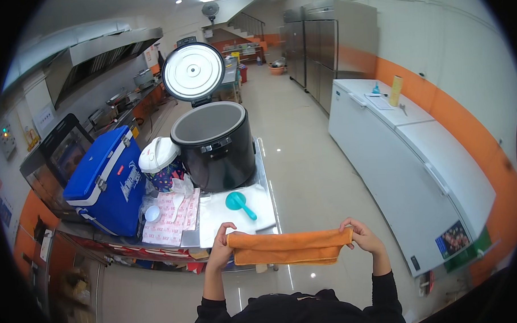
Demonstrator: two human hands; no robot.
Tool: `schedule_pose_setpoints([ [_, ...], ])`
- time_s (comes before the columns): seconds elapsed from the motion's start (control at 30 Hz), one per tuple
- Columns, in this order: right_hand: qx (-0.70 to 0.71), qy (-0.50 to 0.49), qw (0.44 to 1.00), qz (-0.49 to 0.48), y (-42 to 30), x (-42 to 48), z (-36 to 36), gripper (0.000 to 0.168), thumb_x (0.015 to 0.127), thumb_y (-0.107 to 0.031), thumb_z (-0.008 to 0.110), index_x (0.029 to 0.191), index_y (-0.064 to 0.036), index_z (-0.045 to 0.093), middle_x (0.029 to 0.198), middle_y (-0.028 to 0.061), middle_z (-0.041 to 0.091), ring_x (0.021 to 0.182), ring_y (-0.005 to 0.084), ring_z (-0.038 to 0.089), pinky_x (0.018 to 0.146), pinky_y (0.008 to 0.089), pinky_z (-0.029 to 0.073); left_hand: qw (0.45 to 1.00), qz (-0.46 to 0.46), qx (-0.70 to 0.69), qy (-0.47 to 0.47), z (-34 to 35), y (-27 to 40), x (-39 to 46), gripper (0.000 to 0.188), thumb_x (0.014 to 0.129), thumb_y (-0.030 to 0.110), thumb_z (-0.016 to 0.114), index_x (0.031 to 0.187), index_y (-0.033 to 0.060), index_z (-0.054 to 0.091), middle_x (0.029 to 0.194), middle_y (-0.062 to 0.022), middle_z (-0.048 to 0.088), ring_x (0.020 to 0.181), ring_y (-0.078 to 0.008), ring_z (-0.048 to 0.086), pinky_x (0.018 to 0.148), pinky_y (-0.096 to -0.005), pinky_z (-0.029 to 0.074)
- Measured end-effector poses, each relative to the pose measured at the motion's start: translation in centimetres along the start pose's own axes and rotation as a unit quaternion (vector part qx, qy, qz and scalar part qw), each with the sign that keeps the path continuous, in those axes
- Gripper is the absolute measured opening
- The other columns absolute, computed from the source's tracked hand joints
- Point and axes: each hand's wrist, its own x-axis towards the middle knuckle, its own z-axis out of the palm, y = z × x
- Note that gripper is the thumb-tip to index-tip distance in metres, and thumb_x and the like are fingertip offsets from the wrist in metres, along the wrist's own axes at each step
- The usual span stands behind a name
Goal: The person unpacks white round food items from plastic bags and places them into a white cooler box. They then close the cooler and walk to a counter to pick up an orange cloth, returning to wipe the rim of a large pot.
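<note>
An orange cloth (289, 248), folded into a wide strip, is stretched between my two hands in front of my body. My left hand (221, 246) pinches its left end, and my right hand (361, 234) grips the right end. Beyond the cloth, a turquoise rice scoop (238, 204) lies on white paper sheets (211, 218) at the near corner of a metal table (263, 161). Behind the scoop stands a large black rice cooker (216, 163) with its lid (193, 72) raised; what I see of its inside is grey wall.
Left of the cooker are a smaller patterned rice cooker (162, 169), a blue cooler box (109, 179), printed pink paper (164, 224) and a small white cup (152, 214). A white chest freezer (378, 157) runs along the right wall. Tiled floor (315, 193) lies between table and freezer.
</note>
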Motion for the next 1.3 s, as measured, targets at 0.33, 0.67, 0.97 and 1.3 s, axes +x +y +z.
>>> schedule_pose_setpoints([
  [0.33, -0.146, -0.056, 0.978, -0.137, -3.9, 26.0, -15.9, 0.014, 0.082, 0.003, 0.045, 0.084, -0.001, 0.058, 0.071, -0.0015, 0.051, 0.058, 0.0054, 0.045, 0.056, 0.0197, 0.040, 0.926, 0.200, 0.245, 0.207, 6.8, 0.0, 14.8, 0.005, 0.083, 0.000, 0.052, 0.082, 0.0046, 0.053, 0.090, -0.0104, 0.062, 0.077, -0.0114, 0.056, 0.067, -0.0217, 0.042],
  [0.67, -0.059, -0.196, 0.956, -0.209, -5.9, 49.1, -17.5, 0.015, 0.082, -0.004, 0.045, 0.085, -0.001, 0.060, 0.073, 0.0004, 0.058, 0.065, 0.0060, 0.051, 0.057, 0.0219, 0.042, 0.733, 0.226, 0.252, 0.590, 11.7, -0.4, 26.9, 0.009, 0.084, -0.004, 0.049, 0.083, 0.0013, 0.057, 0.063, 0.0059, 0.035, 0.051, 0.0000, 0.035, 0.047, -0.0164, 0.037],
  [0.97, -0.117, -0.210, 0.915, -0.325, -6.6, 62.7, -13.9, 0.012, 0.080, -0.007, 0.058, 0.089, -0.003, 0.064, 0.085, 0.0053, 0.066, 0.074, 0.0129, 0.063, 0.059, 0.0230, 0.047, 0.537, 0.311, 0.359, 0.698, 7.8, -1.5, 35.8, 0.011, 0.079, -0.009, 0.052, 0.075, 0.0000, 0.056, 0.070, 0.0018, 0.035, 0.059, -0.0056, 0.029, 0.055, -0.0194, 0.025],
  [1.3, -0.118, -0.249, 0.877, -0.393, -5.2, 74.2, -5.9, 0.012, 0.078, -0.012, 0.060, 0.089, -0.007, 0.063, 0.081, 0.0088, 0.063, 0.070, 0.0220, 0.062, 0.061, 0.0302, 0.049, 0.351, 0.122, 0.535, 0.758, 5.3, -0.2, 43.7, 0.017, 0.074, -0.014, 0.047, 0.080, -0.0018, 0.058, 0.080, -0.0094, 0.047, 0.070, -0.0195, 0.052, 0.066, -0.0288, 0.047],
])
